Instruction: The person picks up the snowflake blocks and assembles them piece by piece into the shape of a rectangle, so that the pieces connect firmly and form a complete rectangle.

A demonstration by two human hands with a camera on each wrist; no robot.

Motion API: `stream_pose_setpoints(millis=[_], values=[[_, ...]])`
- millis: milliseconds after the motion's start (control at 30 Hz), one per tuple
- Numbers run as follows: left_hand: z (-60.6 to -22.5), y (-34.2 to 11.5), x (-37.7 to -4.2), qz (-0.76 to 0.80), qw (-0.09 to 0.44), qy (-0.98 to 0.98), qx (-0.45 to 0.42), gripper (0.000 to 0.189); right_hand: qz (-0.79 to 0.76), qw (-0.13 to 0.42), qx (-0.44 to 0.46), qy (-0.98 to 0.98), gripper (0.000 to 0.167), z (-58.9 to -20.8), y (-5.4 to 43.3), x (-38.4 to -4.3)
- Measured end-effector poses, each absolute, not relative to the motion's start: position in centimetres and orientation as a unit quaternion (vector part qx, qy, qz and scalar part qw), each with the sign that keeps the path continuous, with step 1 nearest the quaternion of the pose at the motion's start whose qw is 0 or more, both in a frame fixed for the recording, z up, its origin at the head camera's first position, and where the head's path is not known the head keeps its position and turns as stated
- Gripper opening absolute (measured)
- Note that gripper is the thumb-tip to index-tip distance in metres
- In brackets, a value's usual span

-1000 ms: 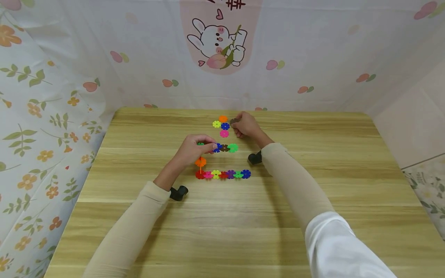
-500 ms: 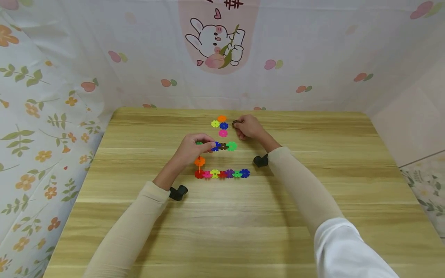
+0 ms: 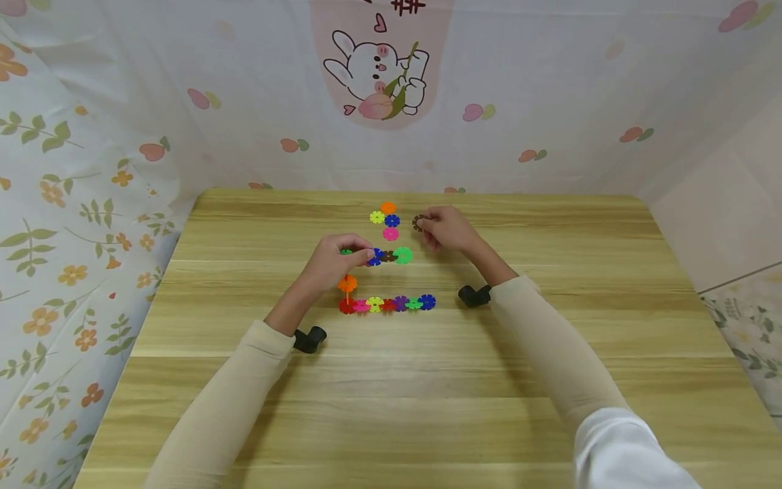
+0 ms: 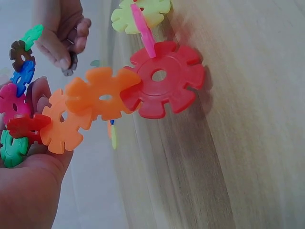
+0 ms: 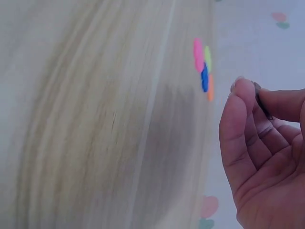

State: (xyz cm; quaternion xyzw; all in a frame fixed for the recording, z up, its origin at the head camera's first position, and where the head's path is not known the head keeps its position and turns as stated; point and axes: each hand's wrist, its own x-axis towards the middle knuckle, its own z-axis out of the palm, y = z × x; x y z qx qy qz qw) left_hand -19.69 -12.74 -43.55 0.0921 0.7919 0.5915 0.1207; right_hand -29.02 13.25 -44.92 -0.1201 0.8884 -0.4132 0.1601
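A structure of coloured snowflake discs [image 3: 386, 303] lies on the wooden table [image 3: 427, 407]: a bottom row, an orange upright [image 3: 347, 283], and an upper row ending in a green disc [image 3: 402, 255]. My left hand [image 3: 360, 255] grips the upper row's left end; the left wrist view shows its fingers [image 4: 28, 157] around green and red discs, with orange discs [image 4: 95, 98] leading to a red one [image 4: 162, 78]. My right hand [image 3: 427, 224] pinches a brown disc [image 3: 419, 222] above the table, right of the loose discs; its edge [image 5: 262, 102] shows between the fingertips [image 5: 240, 102].
Loose orange [image 3: 387, 208], yellow [image 3: 377, 217], blue [image 3: 392, 221] and pink [image 3: 390, 234] discs lie in a cluster near the table's far edge. Patterned fabric walls [image 3: 91, 170] close in the left and back sides. A wide bare stretch of tabletop lies toward me.
My right hand has drawn slightly right and toward me from the loose cluster, with the brown disc pinched in it. The left hand and the structure have stayed in place.
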Motion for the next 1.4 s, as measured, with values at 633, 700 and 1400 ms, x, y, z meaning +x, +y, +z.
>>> stream_pose_setpoints(millis=[633, 700, 1400], values=[[-43.4, -12.7, -19.6, 0.583, 0.116, 0.799, 0.091, 0.017, -0.459, 0.18, -0.144, 0.858, 0.032, -43.3, 13.8, -25.0], [-43.4, -12.7, -19.6, 0.584, 0.117, 0.798, 0.091, 0.017, -0.461, 0.175, -0.148, 0.857, 0.032, -43.3, 13.9, -24.7], [-43.3, -12.5, -19.7, 0.589, 0.115, 0.796, 0.082, 0.017, -0.489, 0.162, -0.172, 0.84, 0.025, -42.6, 14.4, -22.3]])
